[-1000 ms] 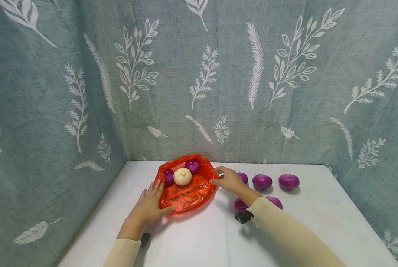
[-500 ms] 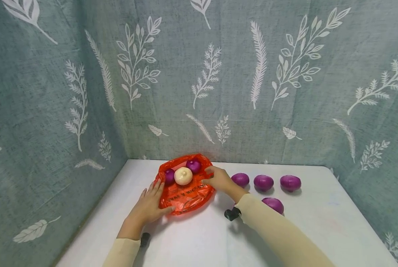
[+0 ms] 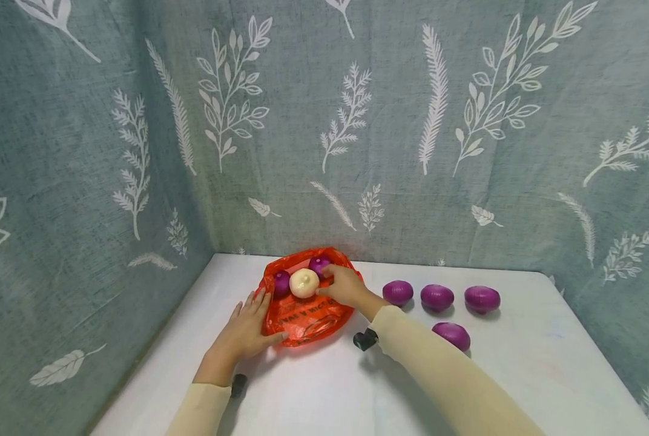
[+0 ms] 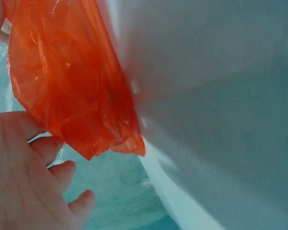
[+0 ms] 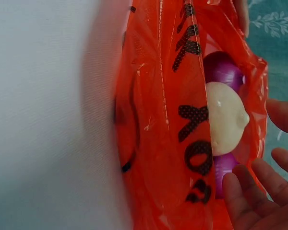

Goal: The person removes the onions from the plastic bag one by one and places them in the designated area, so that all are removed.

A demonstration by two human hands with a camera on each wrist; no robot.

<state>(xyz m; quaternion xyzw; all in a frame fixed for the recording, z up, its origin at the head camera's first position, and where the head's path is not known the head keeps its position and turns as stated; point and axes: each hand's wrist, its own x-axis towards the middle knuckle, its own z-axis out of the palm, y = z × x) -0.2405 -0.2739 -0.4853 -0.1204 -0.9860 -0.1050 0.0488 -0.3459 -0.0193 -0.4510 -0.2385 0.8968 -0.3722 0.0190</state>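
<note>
A red plastic bag (image 3: 313, 324) with dark printing lies with its mouth spread. In it sit a white onion (image 3: 304, 283) and two purple onions, one at the left (image 3: 281, 283) and one at the back (image 3: 318, 264). My left hand (image 3: 244, 330) rests along the bag's left edge, fingers spread; in the left wrist view the fingertips touch the plastic. My right hand (image 3: 348, 287) reaches over the right rim, its fingertips close to the white onion and the back purple onion. In the right wrist view, its thumb and fingers (image 5: 245, 194) stand apart, holding nothing.
Several more purple onions lie on the white table (image 3: 520, 363) right of the bag: three in a back row (image 3: 437, 298) and another (image 3: 451, 336) nearer, beside my right sleeve (image 3: 411, 345). Green leaf-patterned cloth (image 3: 384, 121) hangs behind and at the sides.
My right hand has moved left from the bag's right rim to above its opening, near the onions. My left hand stays at the left edge. The head view has shifted slightly.
</note>
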